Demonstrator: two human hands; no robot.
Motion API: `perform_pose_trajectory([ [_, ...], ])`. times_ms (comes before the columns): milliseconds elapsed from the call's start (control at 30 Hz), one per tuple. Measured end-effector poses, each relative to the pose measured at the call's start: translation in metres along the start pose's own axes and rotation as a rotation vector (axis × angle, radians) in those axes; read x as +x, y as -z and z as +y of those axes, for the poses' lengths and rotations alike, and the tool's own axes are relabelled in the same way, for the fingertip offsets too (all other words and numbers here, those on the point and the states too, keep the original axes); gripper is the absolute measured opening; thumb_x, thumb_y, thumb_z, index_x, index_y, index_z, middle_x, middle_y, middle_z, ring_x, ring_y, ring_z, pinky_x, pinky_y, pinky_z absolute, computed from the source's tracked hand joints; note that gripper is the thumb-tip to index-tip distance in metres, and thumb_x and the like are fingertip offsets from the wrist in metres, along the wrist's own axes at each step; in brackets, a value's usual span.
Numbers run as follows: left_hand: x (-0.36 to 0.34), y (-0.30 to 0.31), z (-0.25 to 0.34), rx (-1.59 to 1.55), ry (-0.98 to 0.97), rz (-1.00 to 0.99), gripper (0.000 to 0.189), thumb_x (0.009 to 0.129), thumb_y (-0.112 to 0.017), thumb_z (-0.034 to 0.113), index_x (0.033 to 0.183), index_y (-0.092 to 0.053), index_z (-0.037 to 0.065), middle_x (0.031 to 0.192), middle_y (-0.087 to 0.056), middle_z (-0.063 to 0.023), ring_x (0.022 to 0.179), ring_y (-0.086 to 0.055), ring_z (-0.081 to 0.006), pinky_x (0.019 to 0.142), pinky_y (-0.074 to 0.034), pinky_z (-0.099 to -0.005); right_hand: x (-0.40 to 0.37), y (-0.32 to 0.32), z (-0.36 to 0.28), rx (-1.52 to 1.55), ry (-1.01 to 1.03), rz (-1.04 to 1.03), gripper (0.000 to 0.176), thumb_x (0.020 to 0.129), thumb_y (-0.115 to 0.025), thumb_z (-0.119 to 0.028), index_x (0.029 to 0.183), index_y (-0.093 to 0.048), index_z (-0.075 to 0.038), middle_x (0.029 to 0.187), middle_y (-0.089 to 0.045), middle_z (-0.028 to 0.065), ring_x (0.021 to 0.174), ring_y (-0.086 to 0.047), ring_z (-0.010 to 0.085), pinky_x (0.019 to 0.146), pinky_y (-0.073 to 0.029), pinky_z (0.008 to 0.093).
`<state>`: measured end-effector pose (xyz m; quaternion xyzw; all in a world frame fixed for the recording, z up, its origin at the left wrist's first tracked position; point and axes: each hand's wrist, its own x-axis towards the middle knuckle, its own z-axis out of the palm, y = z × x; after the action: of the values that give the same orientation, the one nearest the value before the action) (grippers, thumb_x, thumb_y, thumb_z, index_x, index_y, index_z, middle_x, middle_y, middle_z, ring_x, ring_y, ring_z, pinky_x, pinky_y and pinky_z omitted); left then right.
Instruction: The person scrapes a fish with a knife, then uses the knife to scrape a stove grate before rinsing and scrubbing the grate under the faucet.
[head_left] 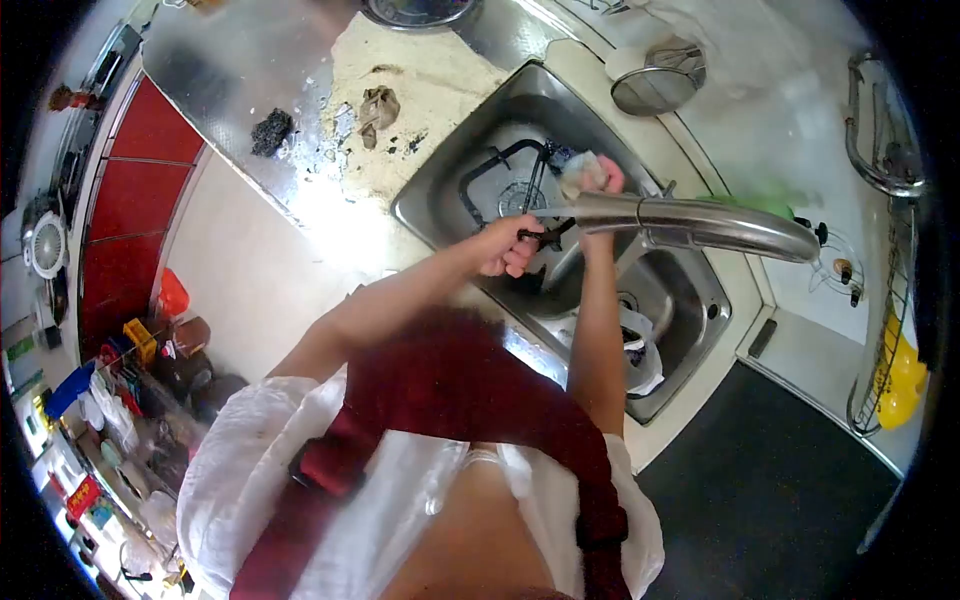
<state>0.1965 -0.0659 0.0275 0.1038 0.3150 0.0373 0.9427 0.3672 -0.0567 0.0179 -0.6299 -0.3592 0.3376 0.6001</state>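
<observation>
Over the near edge of the left sink basin (420, 212), my left hand (503, 247) is closed around a black metal stove grate (480, 172). The grate's dark bars lie inside the basin, over the drain (520, 198). My right hand (606, 178) reaches further in, past the faucet, and is closed on a pale, wadded cloth (580, 176). That cloth is at the far bars of the grate. A steel faucet (720, 225) stretches across from the right, its spout between my hands and partly hiding my right wrist. A thin stream of water shows at the spout.
In the right basin (690, 345) lies a white plastic bag (643, 365). On the left counter are a black scouring pad (271, 131) and a crumpled brown rag (378, 112). A mesh strainer (655, 90) rests behind the sink; a wire rack (875, 360) hangs at the right.
</observation>
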Motion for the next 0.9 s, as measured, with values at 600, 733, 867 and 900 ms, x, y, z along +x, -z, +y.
perform_pose_trajectory([
  [600,-0.021,-0.002,-0.018,-0.069,-0.061,-0.238,0.037,0.082,-0.046,0.035,0.054,-0.031,0.016,0.049,-0.026,0.0050,0.040,-0.023,-0.0095,0.040,-0.021,-0.0255,0.061,0.005,0.049,0.255,-0.080,0.140,0.023,0.091,-0.049,-0.016,0.110,-0.055,-0.005,0.102,-0.060,0.0114,0.093,-0.058,0.0221,0.084,-0.044,0.0333],
  [733,-0.026,-0.009,-0.021,-0.061,-0.048,-0.178,0.031,0.083,-0.045,0.031,0.060,-0.033,0.016,0.050,-0.026,0.0056,0.041,-0.023,-0.0087,0.041,-0.021,-0.0250,0.059,0.023,0.059,-0.467,0.289,-0.013,0.024,0.092,-0.049,-0.018,0.110,-0.055,-0.005,0.101,-0.059,0.0136,0.094,-0.056,0.0216,0.086,-0.043,0.0328],
  [867,-0.033,-0.008,-0.019,-0.114,-0.071,-0.140,0.026,0.083,-0.046,0.030,0.064,-0.034,0.017,0.051,-0.026,0.0059,0.042,-0.024,-0.0082,0.042,-0.021,-0.0246,0.069,0.030,0.057,-0.263,0.110,0.320,0.030,0.085,-0.057,-0.024,0.104,-0.056,-0.002,0.099,-0.058,0.0168,0.095,-0.056,0.0271,0.087,-0.042,0.0342],
  [900,-0.035,-0.007,-0.019,-0.112,-0.076,-0.138,0.026,0.083,-0.046,0.030,0.064,-0.034,0.017,0.051,-0.026,0.0059,0.042,-0.024,-0.0082,0.042,-0.021,-0.0246,0.073,0.040,0.057,-0.410,0.097,0.324,0.030,0.083,-0.058,-0.025,0.103,-0.056,-0.002,0.098,-0.058,0.0163,0.094,-0.056,0.0272,0.085,-0.043,0.0354],
])
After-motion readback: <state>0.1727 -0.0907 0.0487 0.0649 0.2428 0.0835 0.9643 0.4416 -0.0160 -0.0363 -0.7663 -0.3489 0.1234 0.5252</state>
